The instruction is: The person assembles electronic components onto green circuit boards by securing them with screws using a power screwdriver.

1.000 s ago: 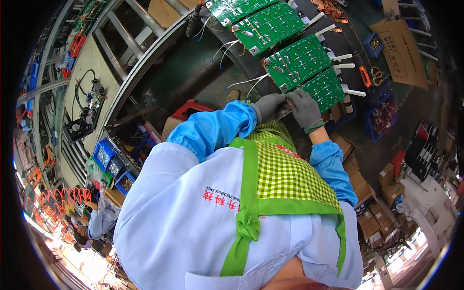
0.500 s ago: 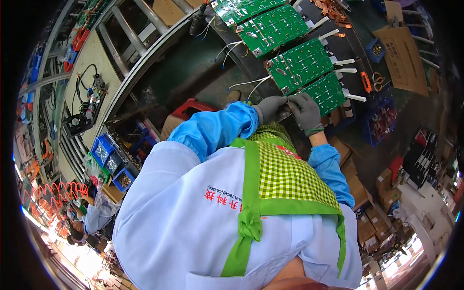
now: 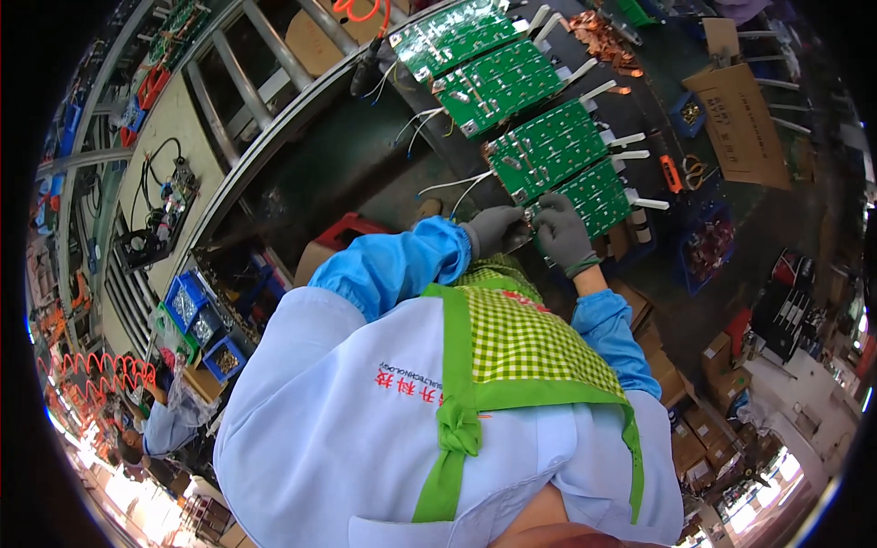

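Both my hands wear grey gloves and meet at the near left corner of the closest green circuit board (image 3: 600,195). My left hand (image 3: 493,230) is closed beside that corner, its fingertips pinched together. My right hand (image 3: 564,234) has its fingers curled over the board's near end, close to my left fingertips. Whatever small thing lies between the fingers is too small to make out. Beyond it, another green circuit board (image 3: 546,151) lies in the same row, with white wires (image 3: 457,187) at its left end and white strips (image 3: 628,140) at its right.
More boards (image 3: 498,87) continue the row farther off. Copper-coloured pieces (image 3: 603,41) lie at the far end. To the right are an orange cutter (image 3: 671,173), scissors (image 3: 696,172), a blue bin (image 3: 687,114) and an open carton (image 3: 740,128). A metal frame (image 3: 274,123) runs along the left.
The whole view has shifted, so the boards appear a little farther left and lower. My hands stay at the same board corner, with slightly more space between them and the right fingers more curled.
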The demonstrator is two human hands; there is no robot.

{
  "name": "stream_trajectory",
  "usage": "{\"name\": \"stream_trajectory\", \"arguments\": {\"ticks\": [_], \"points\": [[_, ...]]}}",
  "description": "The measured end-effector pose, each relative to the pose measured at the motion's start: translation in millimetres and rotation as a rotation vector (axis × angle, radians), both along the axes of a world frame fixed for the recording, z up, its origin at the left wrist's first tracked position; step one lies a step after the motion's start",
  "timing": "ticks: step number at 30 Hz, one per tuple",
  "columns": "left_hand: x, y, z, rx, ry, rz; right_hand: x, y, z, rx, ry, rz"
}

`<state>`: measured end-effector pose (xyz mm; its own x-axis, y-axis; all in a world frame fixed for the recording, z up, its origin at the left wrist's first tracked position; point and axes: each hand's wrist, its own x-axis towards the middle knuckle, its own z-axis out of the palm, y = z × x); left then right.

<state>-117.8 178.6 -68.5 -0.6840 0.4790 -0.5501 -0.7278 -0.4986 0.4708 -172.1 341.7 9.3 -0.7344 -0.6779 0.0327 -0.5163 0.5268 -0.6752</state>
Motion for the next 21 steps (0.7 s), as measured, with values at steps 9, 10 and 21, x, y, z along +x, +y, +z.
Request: {"name": "stream_trajectory", "arguments": {"ticks": [9, 10, 21], "points": [[-1.3, 3.8, -3.9, 0.014, -0.022, 0.024, -5.6, 4.3, -1.9, 0.024, 0.046, 0.017], [-4.1, 1.8, 7.6, 0.097, -0.123, 0.048, -8.0, 7.5, 0.2, 0.054, 0.050, 0.053], [35.5, -63.1, 63.2, -0.215, -0.124, 0.064, -87.8, 5.9, 92.0, -0.241, 0.225, 0.041]]}}
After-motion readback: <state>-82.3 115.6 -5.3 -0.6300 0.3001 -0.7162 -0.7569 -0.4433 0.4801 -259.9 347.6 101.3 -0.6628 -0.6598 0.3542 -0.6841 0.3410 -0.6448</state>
